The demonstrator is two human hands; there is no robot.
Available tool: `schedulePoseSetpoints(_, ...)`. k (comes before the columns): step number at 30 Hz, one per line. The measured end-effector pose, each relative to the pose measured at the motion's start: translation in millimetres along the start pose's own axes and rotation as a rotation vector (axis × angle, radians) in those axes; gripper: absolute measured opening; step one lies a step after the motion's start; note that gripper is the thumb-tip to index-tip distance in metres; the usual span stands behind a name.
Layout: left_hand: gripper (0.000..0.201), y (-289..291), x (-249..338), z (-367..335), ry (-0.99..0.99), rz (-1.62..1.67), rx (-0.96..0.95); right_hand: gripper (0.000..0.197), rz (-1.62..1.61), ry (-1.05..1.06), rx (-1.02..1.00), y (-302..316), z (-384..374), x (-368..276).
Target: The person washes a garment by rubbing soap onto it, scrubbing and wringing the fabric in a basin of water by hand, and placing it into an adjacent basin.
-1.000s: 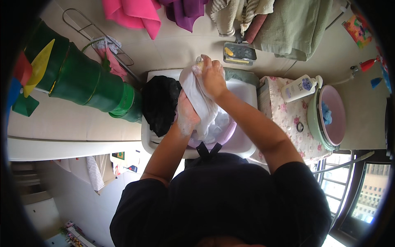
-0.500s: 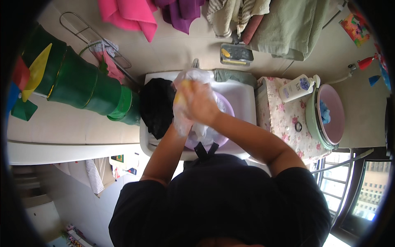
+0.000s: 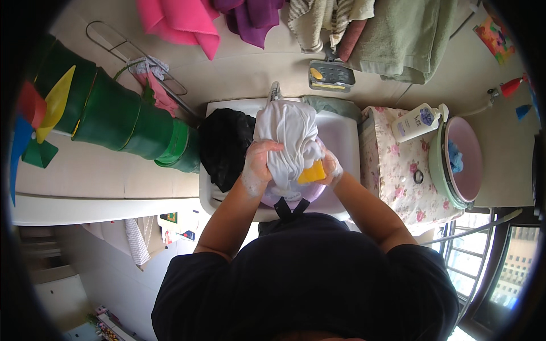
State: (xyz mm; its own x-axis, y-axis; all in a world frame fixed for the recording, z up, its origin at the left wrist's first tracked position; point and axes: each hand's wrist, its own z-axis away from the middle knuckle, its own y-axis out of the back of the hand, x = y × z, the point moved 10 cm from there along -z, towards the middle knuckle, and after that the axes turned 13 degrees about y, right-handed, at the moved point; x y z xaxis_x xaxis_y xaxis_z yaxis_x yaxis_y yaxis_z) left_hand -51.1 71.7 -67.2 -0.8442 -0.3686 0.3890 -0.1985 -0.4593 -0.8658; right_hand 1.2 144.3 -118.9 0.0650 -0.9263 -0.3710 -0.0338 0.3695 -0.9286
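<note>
A wet white cloth (image 3: 289,133), bunched and folded, hangs between my hands over the lilac basin (image 3: 273,200) in the white sink. My left hand (image 3: 260,161) grips its left side, with suds on the wrist. On the cloth's right, my right hand (image 3: 330,166) is closed round a yellow bar of soap (image 3: 311,172) and touches the sudsy cloth edge. Some soapy cloth lies in the basin below, partly hidden. Beside my left hand, black cloth (image 3: 224,145) is heaped on the sink's left side.
Behind the cloth stands the tap (image 3: 275,91). A soap dish (image 3: 331,76) is fixed to the wall beneath hanging towels (image 3: 392,42). To the right, a flowered cover (image 3: 398,170) bears a pump bottle (image 3: 415,122), beside stacked basins (image 3: 463,184). Green ringed tubing (image 3: 114,113) is at left.
My hands have moved apart from rubbing close together. The white cloth is now spread between them, and the yellow soap has shifted to the lower right in my right hand.
</note>
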Motion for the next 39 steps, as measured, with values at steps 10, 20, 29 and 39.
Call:
schedulePoseSetpoints(10, 0.044, -15, -31, 0, 0.056, -0.249, 0.191, 0.054, 0.032, -0.071, 0.092, 8, 30, -40)
schedulePoseSetpoints(20, 0.055, -42, -49, 4, 0.009, -0.495, 0.229, 0.054, -0.147, -0.035, -0.120, 0, 41, -77)
schedulePoseSetpoints(29, 0.059, -45, -33, 19, -0.433, -0.827, 0.473, 0.062, 0.193, 0.074, -0.088, -51, 32, -113)
schedulePoseSetpoints(39, 0.064, -31, -30, -8, -0.175, 0.181, -0.368, 0.040, 0.555, 0.002, -0.098, -121, -15, -72)
